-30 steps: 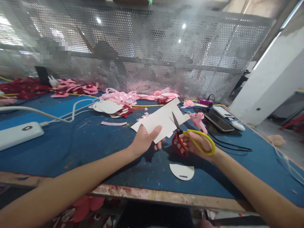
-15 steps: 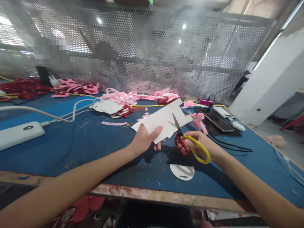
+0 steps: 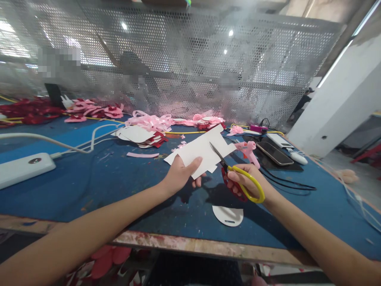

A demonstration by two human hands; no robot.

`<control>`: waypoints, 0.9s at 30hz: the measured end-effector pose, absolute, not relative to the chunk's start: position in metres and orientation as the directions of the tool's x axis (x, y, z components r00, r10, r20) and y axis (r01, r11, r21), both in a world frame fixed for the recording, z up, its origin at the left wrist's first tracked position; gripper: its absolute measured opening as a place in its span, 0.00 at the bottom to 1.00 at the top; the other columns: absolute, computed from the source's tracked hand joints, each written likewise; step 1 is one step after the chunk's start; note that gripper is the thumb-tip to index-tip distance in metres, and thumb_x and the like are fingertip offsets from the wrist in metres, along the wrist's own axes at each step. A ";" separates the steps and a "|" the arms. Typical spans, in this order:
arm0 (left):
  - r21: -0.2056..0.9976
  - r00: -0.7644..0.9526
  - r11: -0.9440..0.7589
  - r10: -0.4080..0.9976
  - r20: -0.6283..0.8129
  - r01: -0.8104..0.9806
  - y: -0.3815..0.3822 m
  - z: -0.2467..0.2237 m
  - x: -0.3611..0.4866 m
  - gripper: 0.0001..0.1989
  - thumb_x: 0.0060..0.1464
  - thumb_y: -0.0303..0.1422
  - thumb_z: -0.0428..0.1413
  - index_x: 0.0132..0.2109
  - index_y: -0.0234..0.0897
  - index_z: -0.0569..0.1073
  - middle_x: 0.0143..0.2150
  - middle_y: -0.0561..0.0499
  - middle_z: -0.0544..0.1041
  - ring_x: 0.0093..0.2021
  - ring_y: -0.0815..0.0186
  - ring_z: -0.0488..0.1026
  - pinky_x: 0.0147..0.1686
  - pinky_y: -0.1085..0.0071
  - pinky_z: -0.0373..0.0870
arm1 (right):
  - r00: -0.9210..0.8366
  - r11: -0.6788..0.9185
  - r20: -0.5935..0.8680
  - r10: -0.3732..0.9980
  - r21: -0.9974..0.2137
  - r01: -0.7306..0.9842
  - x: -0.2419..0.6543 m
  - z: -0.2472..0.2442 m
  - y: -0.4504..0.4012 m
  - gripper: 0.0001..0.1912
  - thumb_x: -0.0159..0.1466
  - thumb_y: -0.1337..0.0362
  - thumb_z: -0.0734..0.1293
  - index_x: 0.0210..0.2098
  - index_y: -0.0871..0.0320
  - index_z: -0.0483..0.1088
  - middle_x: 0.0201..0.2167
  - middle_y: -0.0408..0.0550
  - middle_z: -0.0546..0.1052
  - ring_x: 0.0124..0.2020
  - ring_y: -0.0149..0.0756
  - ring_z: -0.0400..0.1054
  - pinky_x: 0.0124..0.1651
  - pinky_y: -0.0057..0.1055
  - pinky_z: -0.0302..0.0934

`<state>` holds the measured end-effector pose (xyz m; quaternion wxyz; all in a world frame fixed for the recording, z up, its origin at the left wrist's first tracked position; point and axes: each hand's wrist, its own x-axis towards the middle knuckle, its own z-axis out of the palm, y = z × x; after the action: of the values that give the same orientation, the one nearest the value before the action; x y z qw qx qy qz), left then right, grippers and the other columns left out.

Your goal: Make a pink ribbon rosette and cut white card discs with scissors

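My left hand [image 3: 181, 172] grips a white sheet of card [image 3: 198, 149] by its near left edge, thumb on top and fingers underneath. The card has stepped, notched edges and is held above the table. My right hand [image 3: 245, 180] holds scissors [image 3: 248, 182] with one yellow and one red handle. Their blades lie across the card's right part, pointing up and left, and look nearly closed. On the table below rests a white half-round card piece [image 3: 228, 215] with a small slot in it.
A pink glue gun [image 3: 251, 153] and a phone [image 3: 274, 153] lie to the right. White cut pieces [image 3: 135, 134] and pink ribbons [image 3: 151, 119] sit at the back. A white power bank [image 3: 26, 169] with a cable is at left. A perforated metal screen [image 3: 190, 59] stands behind.
The scissor blades have come together and shifted slightly left over the card. The card has tilted and moved slightly left with my left hand. The half-round piece lies where it was.
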<state>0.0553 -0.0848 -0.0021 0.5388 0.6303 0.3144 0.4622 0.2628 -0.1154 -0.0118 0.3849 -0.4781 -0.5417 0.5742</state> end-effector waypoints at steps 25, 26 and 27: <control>0.992 0.522 -0.072 0.845 0.116 -0.104 -0.096 -0.002 0.060 0.14 0.51 0.41 0.55 0.33 0.31 0.68 0.18 0.53 0.72 0.11 0.71 0.66 0.08 0.80 0.62 | -0.419 -0.030 0.013 0.908 -0.995 -0.096 0.259 -0.008 -0.119 0.17 0.54 0.49 0.67 0.26 0.58 0.71 0.26 0.46 0.71 0.26 0.34 0.65 0.31 0.32 0.62; 0.992 0.525 -0.072 0.843 0.115 -0.102 -0.097 -0.002 0.060 0.15 0.51 0.42 0.55 0.33 0.31 0.68 0.17 0.53 0.72 0.11 0.71 0.66 0.08 0.80 0.62 | -0.416 -0.029 0.018 0.909 -0.994 -0.106 0.258 -0.008 -0.120 0.17 0.54 0.49 0.67 0.26 0.57 0.71 0.26 0.46 0.71 0.26 0.34 0.65 0.32 0.33 0.62; 0.992 0.527 -0.073 0.842 0.114 -0.099 -0.097 -0.002 0.060 0.15 0.51 0.42 0.55 0.33 0.31 0.68 0.17 0.53 0.72 0.11 0.71 0.66 0.08 0.79 0.62 | -0.408 -0.023 0.024 0.913 -0.994 -0.109 0.258 -0.007 -0.121 0.17 0.54 0.49 0.67 0.26 0.57 0.71 0.26 0.46 0.71 0.26 0.34 0.65 0.32 0.33 0.61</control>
<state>0.0605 -0.0970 -0.0020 0.6121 0.6234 0.2983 0.3843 0.2576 -0.1206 -0.0074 0.4117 -0.3556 -0.5649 0.6204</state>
